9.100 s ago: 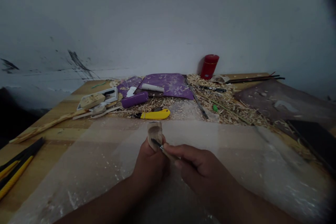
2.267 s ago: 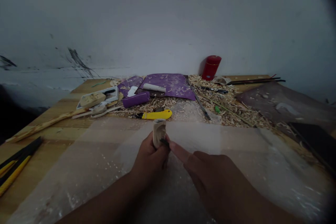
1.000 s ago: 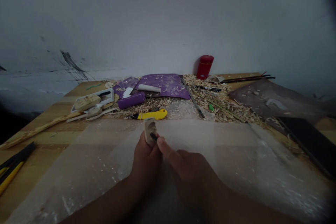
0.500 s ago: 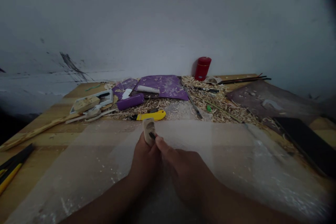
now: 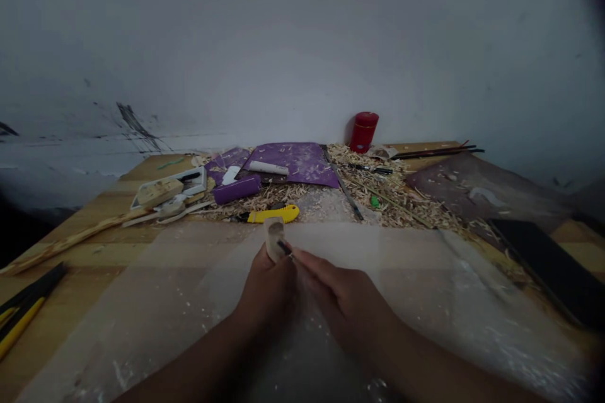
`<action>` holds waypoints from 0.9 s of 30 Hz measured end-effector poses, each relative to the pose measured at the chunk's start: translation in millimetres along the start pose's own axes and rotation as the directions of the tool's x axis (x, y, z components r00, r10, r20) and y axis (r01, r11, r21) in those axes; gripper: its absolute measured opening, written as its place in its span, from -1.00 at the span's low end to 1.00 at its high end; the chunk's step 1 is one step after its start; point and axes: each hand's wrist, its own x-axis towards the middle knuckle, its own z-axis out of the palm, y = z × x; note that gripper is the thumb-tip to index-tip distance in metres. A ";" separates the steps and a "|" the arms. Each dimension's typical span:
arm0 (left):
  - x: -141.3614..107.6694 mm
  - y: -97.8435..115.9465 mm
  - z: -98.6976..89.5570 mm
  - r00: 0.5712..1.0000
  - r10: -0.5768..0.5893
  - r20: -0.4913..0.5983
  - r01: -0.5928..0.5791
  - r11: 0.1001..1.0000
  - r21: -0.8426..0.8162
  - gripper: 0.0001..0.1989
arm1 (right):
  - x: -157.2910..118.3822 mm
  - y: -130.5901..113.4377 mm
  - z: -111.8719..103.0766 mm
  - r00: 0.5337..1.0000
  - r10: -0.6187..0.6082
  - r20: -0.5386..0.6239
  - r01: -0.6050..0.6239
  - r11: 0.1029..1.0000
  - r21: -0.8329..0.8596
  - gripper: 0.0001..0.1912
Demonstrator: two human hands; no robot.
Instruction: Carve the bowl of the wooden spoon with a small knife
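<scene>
The left hand (image 5: 263,295) is curled shut around a small, pale wooden block (image 5: 273,238), its fingers wrapped low on the block and the top end sticking up. The block sits just above the middle of the near table edge, held in the air over a sheet of clear plastic (image 5: 155,308). The right hand (image 5: 343,299) comes in from the right, its fingers pinched closed and stretched toward the block. A small dark blade (image 5: 283,247) shows at the fingertips, touching the block; its handle is mostly hidden by the fingers.

Beyond the hands, a yellow box cutter (image 5: 273,214) lies nearest, just past the block. Farther off are a purple mat (image 5: 293,162), a purple tube (image 5: 236,189) and a long file (image 5: 343,192), all among wood shavings (image 5: 387,195). A red tin (image 5: 363,132) stands against the far wall, and a black-and-yellow tool (image 5: 26,308) lies at the near left.
</scene>
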 end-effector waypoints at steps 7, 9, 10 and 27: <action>33.6 9.4 -21.3 0.988 0.140 -0.068 -0.144 0.988 -0.055 -0.78 | 18.8 41.9 -10.2 0.942 0.324 -0.088 -0.274 0.894 0.354 -0.57; 40.1 12.1 -24.7 0.979 0.188 -0.083 -0.193 0.980 -0.050 -0.76 | 23.5 49.5 -10.0 0.921 0.385 -0.066 -0.324 0.848 0.421 -0.63; 42.4 12.1 -25.4 0.974 0.208 -0.088 -0.212 0.976 -0.040 -0.76 | 25.0 51.7 -9.7 0.910 0.410 -0.056 -0.344 0.825 0.448 -0.68; 61.8 10.7 -33.5 0.994 0.107 -0.019 -0.106 0.993 0.041 -0.67 | 38.9 67.2 -24.7 0.886 0.462 0.041 -0.400 0.716 0.572 -0.70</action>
